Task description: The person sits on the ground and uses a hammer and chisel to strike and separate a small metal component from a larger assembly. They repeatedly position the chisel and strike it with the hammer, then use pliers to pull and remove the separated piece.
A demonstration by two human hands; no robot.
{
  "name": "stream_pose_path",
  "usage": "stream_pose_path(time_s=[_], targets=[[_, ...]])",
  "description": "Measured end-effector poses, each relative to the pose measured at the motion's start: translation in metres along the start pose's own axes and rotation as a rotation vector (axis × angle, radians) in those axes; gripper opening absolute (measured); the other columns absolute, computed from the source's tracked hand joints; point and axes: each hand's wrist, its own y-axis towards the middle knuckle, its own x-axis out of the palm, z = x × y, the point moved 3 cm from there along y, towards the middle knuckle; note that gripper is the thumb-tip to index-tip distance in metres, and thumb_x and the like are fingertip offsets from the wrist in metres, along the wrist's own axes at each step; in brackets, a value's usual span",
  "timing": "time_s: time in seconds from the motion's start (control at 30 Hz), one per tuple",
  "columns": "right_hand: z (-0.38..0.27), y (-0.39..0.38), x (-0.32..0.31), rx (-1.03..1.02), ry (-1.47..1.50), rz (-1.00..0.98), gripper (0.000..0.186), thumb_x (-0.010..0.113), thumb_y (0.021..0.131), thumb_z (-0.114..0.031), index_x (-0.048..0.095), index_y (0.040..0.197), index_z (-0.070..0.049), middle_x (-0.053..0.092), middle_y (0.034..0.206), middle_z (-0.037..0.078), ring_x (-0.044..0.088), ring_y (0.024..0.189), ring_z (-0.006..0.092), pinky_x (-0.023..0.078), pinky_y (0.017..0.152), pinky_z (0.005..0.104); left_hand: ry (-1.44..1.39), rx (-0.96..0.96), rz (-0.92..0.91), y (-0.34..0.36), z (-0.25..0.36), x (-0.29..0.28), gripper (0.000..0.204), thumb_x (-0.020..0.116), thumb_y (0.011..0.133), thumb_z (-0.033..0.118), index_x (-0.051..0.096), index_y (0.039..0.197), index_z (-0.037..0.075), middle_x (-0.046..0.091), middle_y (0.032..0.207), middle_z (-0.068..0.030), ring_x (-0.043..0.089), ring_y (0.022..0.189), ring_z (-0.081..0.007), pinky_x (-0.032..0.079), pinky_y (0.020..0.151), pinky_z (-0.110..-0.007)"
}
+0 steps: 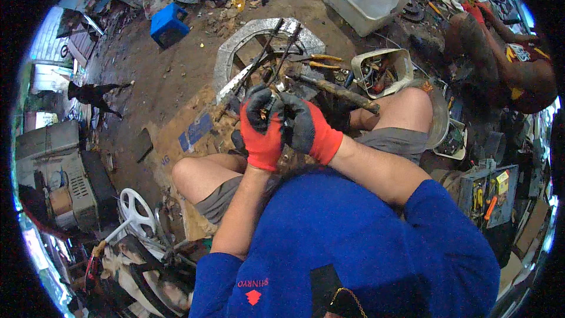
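Note:
Both my hands wear red gloves with black palms and meet in front of my lap. My left hand (pixel 261 132) is closed, with small coppery bits showing between its curled fingers. My right hand (pixel 309 128) pinches against it from the right. A small metal piece (pixel 279 87) pokes out above the fingertips; its kind is mostly hidden by the gloves. Just beyond them is a silvery octagonal metal frame (pixel 231 44) with dark metal rods (pixel 286 50) lying across it. Pliers with orange-yellow handles (pixel 325 58) and a thick wooden handle (pixel 344 91) lie to the right of my hands.
A pale square container (pixel 406 65) of metal parts stands by my right knee. Further off are a white tub (pixel 335 0), a blue plastic stool (pixel 169 25) and a dark animal (pixel 94 94). At far right another person (pixel 518 70) sits. Near left stands a white wheel (pixel 138 212).

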Motion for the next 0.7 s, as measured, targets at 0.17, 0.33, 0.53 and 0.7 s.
stream_pose_path(time_s=[0.17,0.33,0.53,0.7], targets=[[-0.009,-0.01,0.011,-0.062,-0.201,-0.047,0.023,0.052,0.093,-0.008,0.059,0.115,-0.005,0.063,0.109,0.004,0.06,0.098,0.0128,0.051,0.084,0.0287,-0.197,-0.262,0.063,-0.005,-0.018,-0.013,0.035,0.066,0.088,0.007,0.052,0.12,0.002,0.056,0.121,-0.0095,0.055,0.111,-0.0203,0.043,0.097,-0.034],[-0.015,-0.021,0.032,0.01,-0.009,0.031,0.027,0.053,0.094,-0.01,0.058,0.119,-0.002,0.064,0.113,0.005,0.061,0.102,0.0147,0.051,0.089,0.0303,-0.447,-0.463,0.075,-0.008,-0.024,-0.017,0.028,0.065,0.091,0.011,0.053,0.115,0.004,0.06,0.11,-0.0063,0.056,0.102,-0.0165,0.046,0.09,-0.031],[-0.014,-0.015,0.023,-0.07,-0.206,0.038,0.024,0.055,0.093,-0.01,0.061,0.115,-0.002,0.065,0.111,0.006,0.062,0.098,0.0138,0.051,0.087,0.0286,-0.27,-0.327,0.093,-0.012,-0.028,-0.019,0.029,0.065,0.09,0.009,0.053,0.116,0.003,0.06,0.114,-0.0073,0.056,0.104,-0.0163,0.044,0.093,-0.032],[-0.021,-0.018,0.035,-0.106,-0.224,0.041,0.021,0.056,0.092,-0.008,0.064,0.111,-0.003,0.067,0.103,0.006,0.064,0.093,0.0135,0.052,0.083,0.0279,-0.254,-0.298,0.114,-0.014,-0.022,-0.023,0.031,0.063,0.09,0.008,0.053,0.119,0.002,0.059,0.116,-0.0081,0.056,0.107,-0.0168,0.044,0.095,-0.033]])
